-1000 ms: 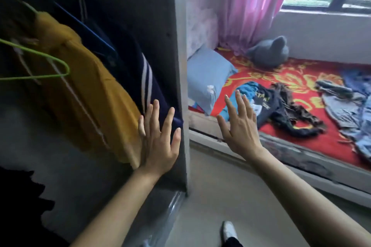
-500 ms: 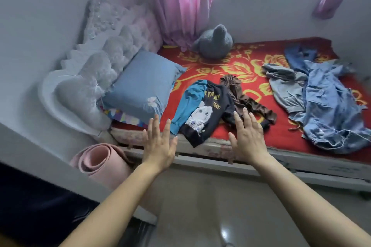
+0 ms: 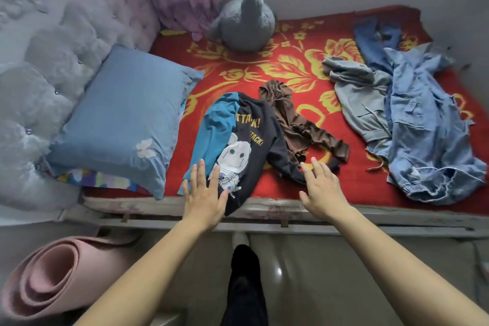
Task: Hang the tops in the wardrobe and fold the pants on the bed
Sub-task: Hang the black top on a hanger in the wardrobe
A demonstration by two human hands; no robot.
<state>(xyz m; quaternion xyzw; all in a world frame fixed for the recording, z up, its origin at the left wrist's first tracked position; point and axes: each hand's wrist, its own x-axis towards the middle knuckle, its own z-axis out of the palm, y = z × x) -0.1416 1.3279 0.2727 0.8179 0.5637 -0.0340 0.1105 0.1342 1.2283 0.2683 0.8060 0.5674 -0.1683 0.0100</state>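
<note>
**Entry: turned from wardrobe to bed, both hands free, next top in reach**

Change noted: one second ago you faced the wardrobe with a yellow and a navy top on the rail. Half a second ago the bed came into view. Now you stand right at its near edge. Your hands held nothing in all three pictures. Judgement: one hanging cycle is closed and the next pick-up is starting.

Hands: left hand [image 3: 205, 194] flat with its fingers spread, fingertips over the teal sleeve and lower hem of the printed top [image 3: 248, 140]. I cannot tell whether it touches the cloth. Right hand [image 3: 321, 190] is also spread and empty, just beside the top's dark sleeve end.

Position: the printed top lies on the bed [image 3: 291, 69], on the red blanket between the blue pillow [image 3: 127, 119] and the brown garment [image 3: 299, 124], which touches its right side.

Orientation: its long axis runs near-to-far and leans slightly. The hem points at you and hangs over the bed edge, while the neck end points toward the plush toy [image 3: 246, 24]. The print faces up.

Remaining: the grey pants [image 3: 362, 103] and blue denim pants [image 3: 423, 135] lie crumpled and overlapping, well to the right, and are not yet folded.
</note>
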